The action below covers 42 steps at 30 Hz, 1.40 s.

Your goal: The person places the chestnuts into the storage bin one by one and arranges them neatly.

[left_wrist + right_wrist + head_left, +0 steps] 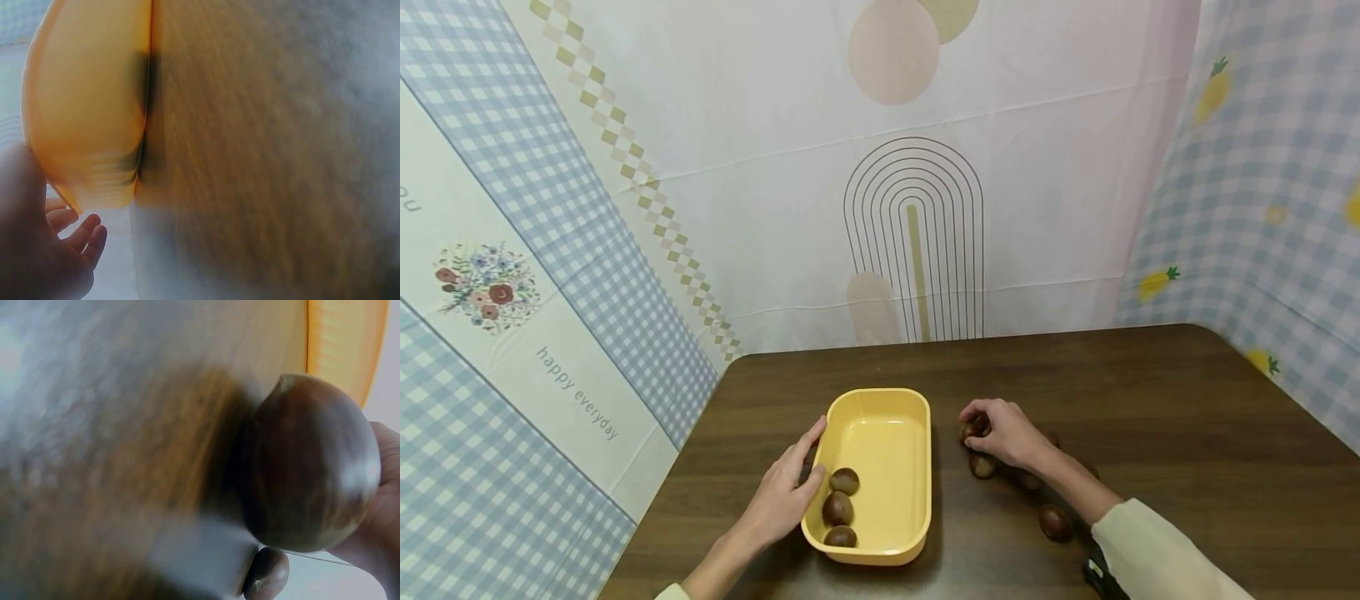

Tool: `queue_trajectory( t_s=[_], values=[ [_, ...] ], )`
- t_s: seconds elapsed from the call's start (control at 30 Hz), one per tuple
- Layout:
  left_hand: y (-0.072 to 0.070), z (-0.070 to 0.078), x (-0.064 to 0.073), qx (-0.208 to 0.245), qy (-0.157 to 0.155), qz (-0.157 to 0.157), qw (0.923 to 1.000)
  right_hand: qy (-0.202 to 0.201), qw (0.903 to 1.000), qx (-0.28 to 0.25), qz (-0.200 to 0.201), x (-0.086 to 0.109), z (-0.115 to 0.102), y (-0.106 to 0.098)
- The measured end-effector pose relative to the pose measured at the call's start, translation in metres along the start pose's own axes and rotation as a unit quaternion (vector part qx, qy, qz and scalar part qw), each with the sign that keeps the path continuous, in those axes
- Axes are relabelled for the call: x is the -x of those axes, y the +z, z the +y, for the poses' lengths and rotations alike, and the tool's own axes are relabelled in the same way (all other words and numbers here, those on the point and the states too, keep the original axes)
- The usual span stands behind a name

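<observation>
My left hand [784,492] rests against the left side of a yellow rectangular tub [891,467], its thumb and fingertips right at the rim. The left wrist view shows the hand's loosely bent fingers [95,244] by the tub's corner. Three brown chestnuts [838,508] lie inside along the tub's left wall. To the right of the tub, my right hand [1009,433] pinches a chestnut [970,432] between thumb and fingers, low over the table. Another chestnut [982,465] lies just under that hand. A large chestnut [312,465] covers most of the hand in the right wrist view.
More chestnuts lie around the right forearm, partly hidden by it, with one chestnut [1056,522] nearer the front. A black object [1101,573] shows beside the right sleeve. The dark wooden table [1187,417] ends at patterned cloth hangings [1037,208].
</observation>
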<state>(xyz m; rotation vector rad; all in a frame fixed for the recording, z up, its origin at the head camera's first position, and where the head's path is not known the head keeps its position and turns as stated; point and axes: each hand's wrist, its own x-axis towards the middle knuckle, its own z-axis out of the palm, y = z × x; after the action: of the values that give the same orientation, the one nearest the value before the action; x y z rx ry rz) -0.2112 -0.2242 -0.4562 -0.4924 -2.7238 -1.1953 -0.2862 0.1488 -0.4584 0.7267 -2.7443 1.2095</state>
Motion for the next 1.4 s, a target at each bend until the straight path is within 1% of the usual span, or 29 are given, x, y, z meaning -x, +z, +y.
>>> queue_trajectory(
  t_s=[0.17,0.3,0.47,0.83,1.07,1.4],
  values=[
    [0.0,0.001,0.0,0.004,-0.004,-0.003,1.0,-0.004,0.9999,0.009,-0.002,-0.001,0.002,0.0],
    [0.001,0.0,-0.001,0.0,0.003,0.001,1.0,-0.003,0.9999,0.016,-0.006,-0.001,0.002,0.0],
    [0.002,0.0,0.0,-0.006,0.012,0.007,0.9999,0.001,0.9998,0.014,-0.012,-0.001,0.001,-0.001],
    [0.001,0.0,-0.001,-0.008,0.011,0.007,0.9999,0.003,0.9999,0.011,-0.012,-0.005,-0.001,-0.006],
    [0.001,0.0,0.0,-0.008,0.01,0.005,0.9999,0.009,0.9999,0.002,-0.014,-0.005,-0.001,-0.005],
    [0.001,0.0,0.0,-0.008,0.017,0.002,0.9998,0.009,0.9998,-0.02,0.003,-0.009,-0.003,-0.01]
  ],
)
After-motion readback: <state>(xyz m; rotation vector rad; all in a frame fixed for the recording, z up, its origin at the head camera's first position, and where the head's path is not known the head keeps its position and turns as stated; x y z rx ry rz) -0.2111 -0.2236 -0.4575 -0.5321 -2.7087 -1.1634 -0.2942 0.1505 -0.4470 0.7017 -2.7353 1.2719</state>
